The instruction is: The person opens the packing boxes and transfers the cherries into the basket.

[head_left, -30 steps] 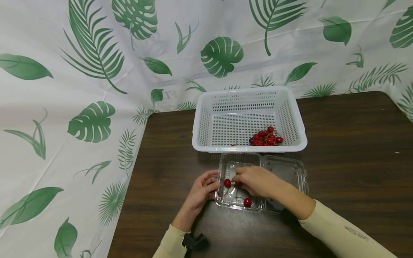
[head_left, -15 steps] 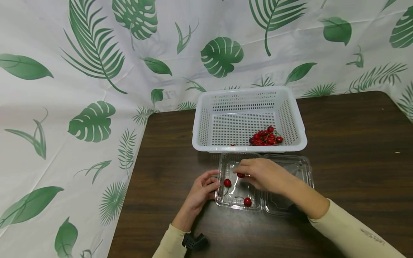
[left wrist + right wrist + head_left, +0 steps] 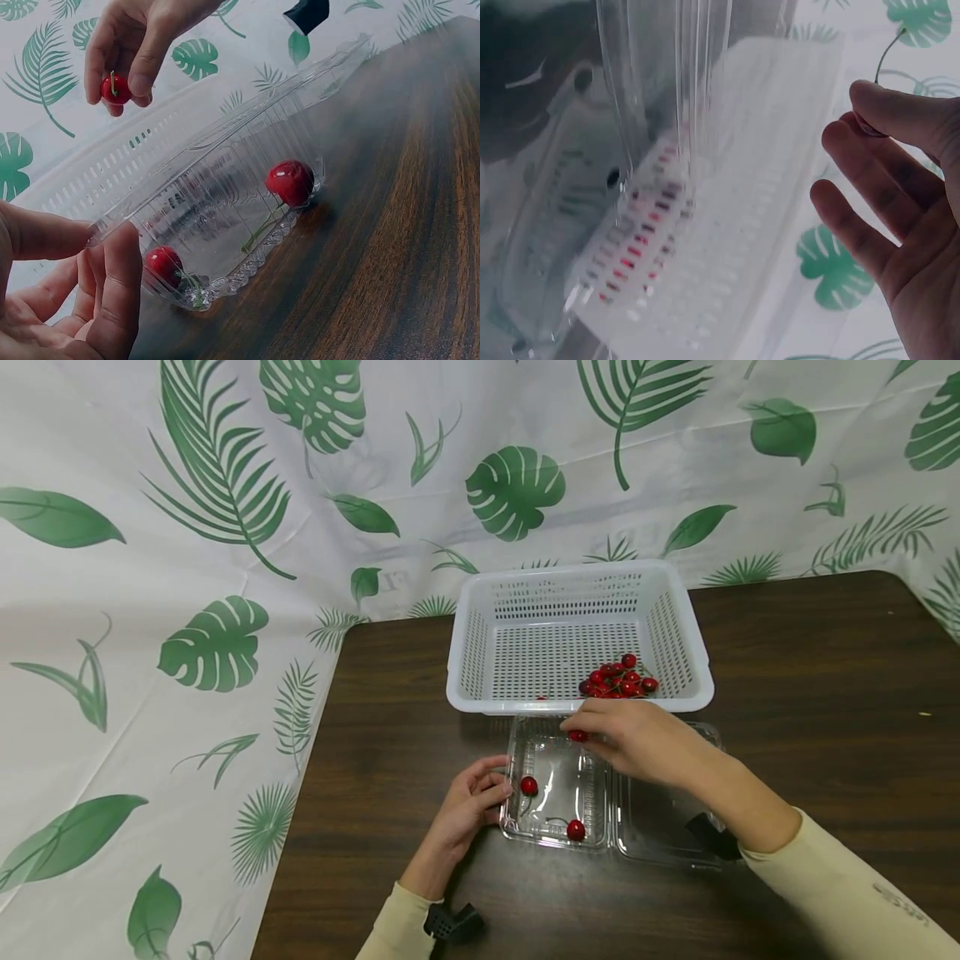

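My left hand [image 3: 467, 806] pinches the left rim of a clear plastic clamshell container [image 3: 551, 806] on the table; the left wrist view shows thumb and finger meeting at that rim. Two red cherries lie inside, one near the left wall [image 3: 528, 786] and one at the near right [image 3: 575, 830], both with green stems. Above the container's far end, my right hand [image 3: 647, 739] holds another cherry [image 3: 115, 88] between thumb and fingertips. Its thin stem [image 3: 886, 56] sticks up past the thumb in the right wrist view, where the fruit is mostly hidden.
A white perforated basket [image 3: 480, 704] stands just behind the container, with a pile of cherries [image 3: 618, 678] at its near right. The clamshell's lid [image 3: 656, 822] lies folded out to the right, partly under my right forearm. Leaf-printed cloth hangs behind the dark wooden table [image 3: 817, 693].
My right hand has lifted a cherry from inside the container and moved it back and to the right, toward the basket. The left hand has stayed at the rim.
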`<state>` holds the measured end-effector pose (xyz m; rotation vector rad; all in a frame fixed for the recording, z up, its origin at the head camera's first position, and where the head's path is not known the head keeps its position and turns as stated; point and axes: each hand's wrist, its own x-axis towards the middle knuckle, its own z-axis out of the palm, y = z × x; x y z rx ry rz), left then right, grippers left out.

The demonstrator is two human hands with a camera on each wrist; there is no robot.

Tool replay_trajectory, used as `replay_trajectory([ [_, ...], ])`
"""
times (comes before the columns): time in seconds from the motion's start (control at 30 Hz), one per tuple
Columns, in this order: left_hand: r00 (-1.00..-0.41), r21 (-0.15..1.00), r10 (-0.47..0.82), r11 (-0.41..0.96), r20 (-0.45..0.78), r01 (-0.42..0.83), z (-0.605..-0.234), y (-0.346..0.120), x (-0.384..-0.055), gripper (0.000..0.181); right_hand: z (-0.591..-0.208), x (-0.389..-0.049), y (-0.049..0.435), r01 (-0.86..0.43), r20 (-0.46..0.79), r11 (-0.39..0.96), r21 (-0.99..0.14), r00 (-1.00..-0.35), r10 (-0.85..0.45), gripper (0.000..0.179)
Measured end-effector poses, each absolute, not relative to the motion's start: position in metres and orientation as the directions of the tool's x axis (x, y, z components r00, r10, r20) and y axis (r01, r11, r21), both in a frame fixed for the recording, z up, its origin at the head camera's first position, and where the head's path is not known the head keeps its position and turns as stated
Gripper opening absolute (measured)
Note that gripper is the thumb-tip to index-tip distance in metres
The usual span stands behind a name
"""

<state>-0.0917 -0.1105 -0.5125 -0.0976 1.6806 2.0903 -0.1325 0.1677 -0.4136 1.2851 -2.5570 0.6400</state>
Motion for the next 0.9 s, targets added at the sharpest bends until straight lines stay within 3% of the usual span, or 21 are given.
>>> replay_trajectory([
  [0.3,-0.893,0.909,0.302,-0.148,-0.333,-0.389,-0.514,-0.111,-0.092,0.042,-0.406,-0.143,0.186,-0.761,0.379,0.578,-0.296,-0.649,-0.660,0.035],
  [0.67,-0.893,0.907,0.309,-0.162,-0.328,-0.389,-0.514,-0.111,-0.092,0.043,-0.408,-0.150,0.202,-0.633,0.352,0.695,-0.343,-0.772,-0.529,0.040],
  [0.9,-0.895,0.910,0.310,-0.160,-0.322,-0.383,-0.514,-0.111,-0.092,0.044,-0.410,-0.151,0.207,-0.483,0.248,0.790,-0.377,-0.875,-0.417,0.041],
])
